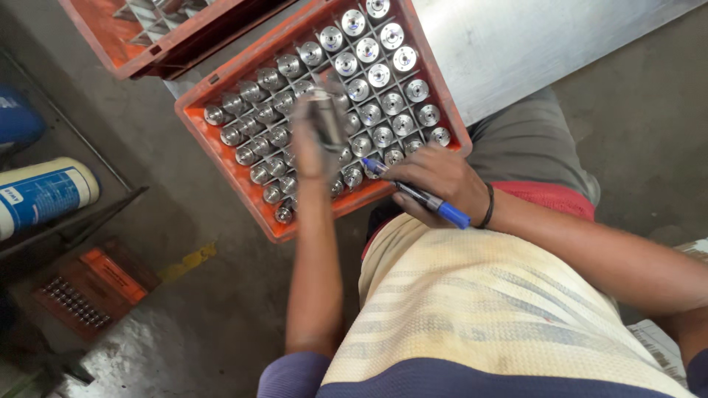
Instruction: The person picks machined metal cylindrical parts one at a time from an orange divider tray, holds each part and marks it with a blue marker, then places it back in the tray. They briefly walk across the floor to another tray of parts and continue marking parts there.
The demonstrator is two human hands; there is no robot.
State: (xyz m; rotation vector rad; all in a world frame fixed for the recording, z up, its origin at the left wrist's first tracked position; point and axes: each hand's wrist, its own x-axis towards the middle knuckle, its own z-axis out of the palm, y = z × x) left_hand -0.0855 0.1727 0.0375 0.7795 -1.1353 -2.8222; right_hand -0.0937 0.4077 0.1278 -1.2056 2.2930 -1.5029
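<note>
An orange plastic crate (pixel 243 177) with a grid of dividers holds several shiny metal cylinders standing upright in its cells. My left hand (pixel 313 144) is raised over the crate's middle, blurred by motion, and grips one metal cylinder (pixel 324 118). My right hand (pixel 435 184) rests at the crate's near edge and holds a blue marker pen (pixel 420 197), its tip pointing at the cylinders in the near row. A black band circles my right wrist.
A second orange crate (pixel 133 44) stands at the top left. A white and blue can (pixel 44 195) lies at the left. A small orange box (pixel 88 287) sits on the concrete floor. A grey metal sheet (pixel 531 37) lies under the crate.
</note>
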